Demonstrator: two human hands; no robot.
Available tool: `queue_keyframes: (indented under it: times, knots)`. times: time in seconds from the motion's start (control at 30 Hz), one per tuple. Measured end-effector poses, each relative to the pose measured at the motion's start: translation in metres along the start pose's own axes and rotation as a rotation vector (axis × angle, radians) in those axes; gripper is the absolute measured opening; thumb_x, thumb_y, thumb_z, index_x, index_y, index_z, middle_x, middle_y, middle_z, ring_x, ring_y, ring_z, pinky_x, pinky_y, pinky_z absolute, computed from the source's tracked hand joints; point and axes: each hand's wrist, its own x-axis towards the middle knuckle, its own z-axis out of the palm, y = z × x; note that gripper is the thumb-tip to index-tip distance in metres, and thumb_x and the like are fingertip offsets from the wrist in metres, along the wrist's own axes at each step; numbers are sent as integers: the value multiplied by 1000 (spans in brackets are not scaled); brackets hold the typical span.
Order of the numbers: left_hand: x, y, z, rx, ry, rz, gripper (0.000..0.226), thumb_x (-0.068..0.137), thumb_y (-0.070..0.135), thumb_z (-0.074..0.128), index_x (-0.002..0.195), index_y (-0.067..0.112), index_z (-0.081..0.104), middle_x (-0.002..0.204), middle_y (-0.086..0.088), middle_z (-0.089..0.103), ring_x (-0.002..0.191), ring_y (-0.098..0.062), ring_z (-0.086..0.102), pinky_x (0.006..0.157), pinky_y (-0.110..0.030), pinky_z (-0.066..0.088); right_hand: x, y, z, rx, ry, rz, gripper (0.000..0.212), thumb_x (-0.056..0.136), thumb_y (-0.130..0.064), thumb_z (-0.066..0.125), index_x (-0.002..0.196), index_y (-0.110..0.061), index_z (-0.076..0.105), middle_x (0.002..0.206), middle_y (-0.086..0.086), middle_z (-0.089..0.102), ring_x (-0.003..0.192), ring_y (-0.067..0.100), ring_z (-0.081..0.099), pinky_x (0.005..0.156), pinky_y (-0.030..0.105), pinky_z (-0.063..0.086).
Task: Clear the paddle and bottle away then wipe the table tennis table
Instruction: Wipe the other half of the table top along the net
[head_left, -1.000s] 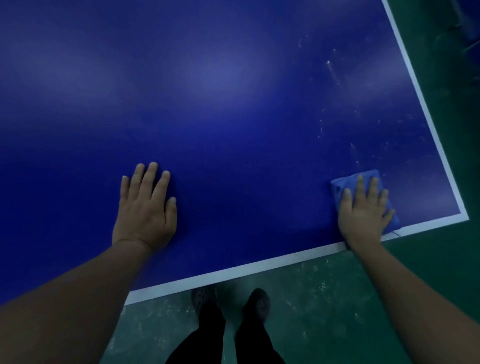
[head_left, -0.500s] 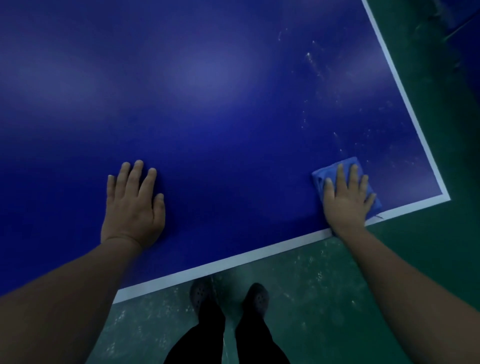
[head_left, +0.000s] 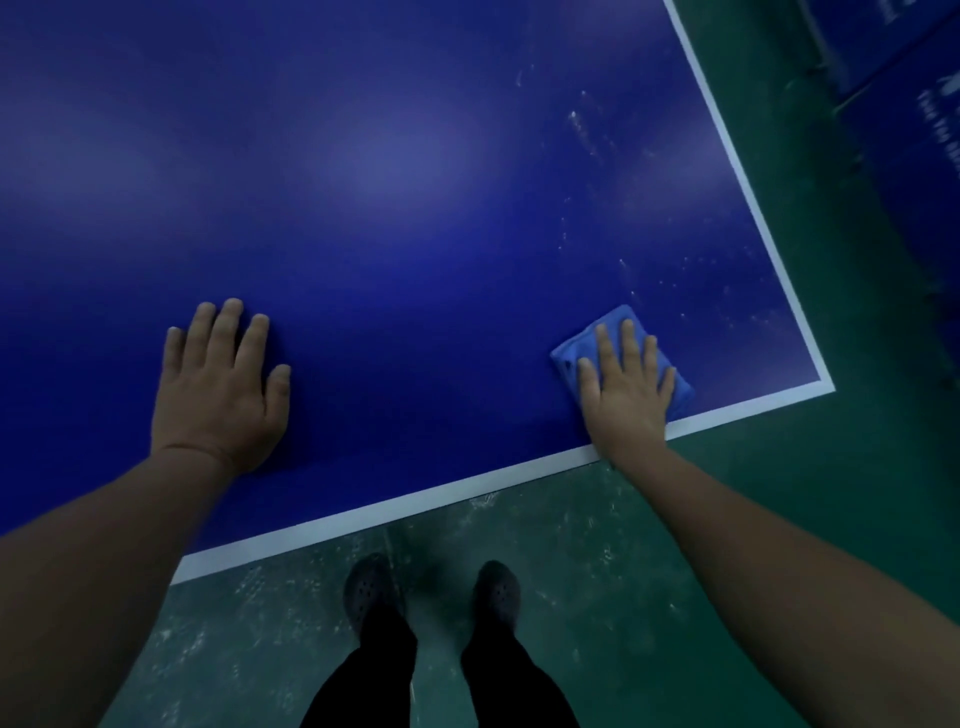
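The dark blue table tennis table (head_left: 415, 234) with white edge lines fills most of the view. My right hand (head_left: 626, 384) presses flat, fingers straight, on a folded blue cloth (head_left: 576, 353) near the table's near right corner. My left hand (head_left: 221, 384) rests flat on the bare surface to the left, fingers straight. Pale specks and streaks (head_left: 587, 135) mark the surface beyond the cloth. No paddle or bottle is in view.
The white near edge line (head_left: 415, 504) runs diagonally below my hands, with the right edge line (head_left: 748, 197) meeting it at the corner. Green floor (head_left: 649, 571) lies below, with my two dark shoes (head_left: 374, 592). A blue barrier (head_left: 924, 156) stands at far right.
My right hand has slid the cloth leftwards along the near edge, away from the corner. The left hand stays flat on the table.
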Motion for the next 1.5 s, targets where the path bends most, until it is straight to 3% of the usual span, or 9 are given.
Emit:
queue_keyframes:
  times: [0.13,0.37,0.57,0.67,0.9,1.17,1.23,1.4,1.5]
  knots:
    - [-2,1,-2,98,-36,-8,83,93,64,11,153,9,30,161,-18,22,150,-36,13,120,-53,8,-2,-32,4,88,49,122,61,101,-56,10,158,-36,1,167,-4,-10,153,26,-9,119,60,-6]
    - [-37,100,8,-105,86,-102,74,95,55,23,147,5,40,157,-21,29,148,-37,19,121,-52,7,41,-25,-1,-61,-14,-677,60,100,-58,18,157,-38,17,167,-6,5,153,26,0,119,59,-1]
    - [-54,245,43,-200,97,-91,65,97,46,27,146,6,42,158,-18,29,150,-32,18,122,-49,8,195,110,-50,116,83,104,62,101,-56,12,158,-35,8,167,-2,-1,153,30,-2,117,65,0]
    - [-50,262,54,-133,85,-103,65,98,46,27,146,5,42,158,-19,29,150,-34,17,122,-52,6,188,109,-47,176,148,206,64,99,-56,10,159,-30,11,167,3,3,152,34,0,116,67,2]
    - [-49,263,63,-55,92,-130,63,96,44,30,138,3,50,151,-21,38,145,-39,26,120,-59,9,27,66,5,-44,65,-856,57,100,-52,27,154,-32,32,165,0,19,152,30,11,117,63,10]
    - [-48,264,62,-58,62,-127,63,95,44,30,139,2,49,153,-22,35,146,-39,23,120,-57,9,154,152,-45,114,118,112,63,101,-56,12,159,-32,6,167,2,-2,153,33,-3,116,67,2]
    - [-48,265,61,-57,58,-136,63,95,43,29,140,2,48,153,-21,35,146,-39,23,121,-57,8,131,97,-31,107,152,-45,61,103,-53,20,159,-30,11,167,5,3,152,35,1,117,66,1]
    - [-49,265,62,-74,68,-130,62,95,43,30,139,3,49,153,-21,35,146,-39,24,121,-57,9,28,69,2,-109,-7,-1021,58,101,-55,25,155,-34,24,166,0,14,153,32,9,118,64,6]
    - [-48,264,61,-70,56,-129,63,96,44,29,140,4,48,153,-21,34,146,-38,22,121,-56,9,72,136,-17,-106,14,-882,60,98,-55,24,153,-33,31,164,-1,15,151,35,15,117,62,7]
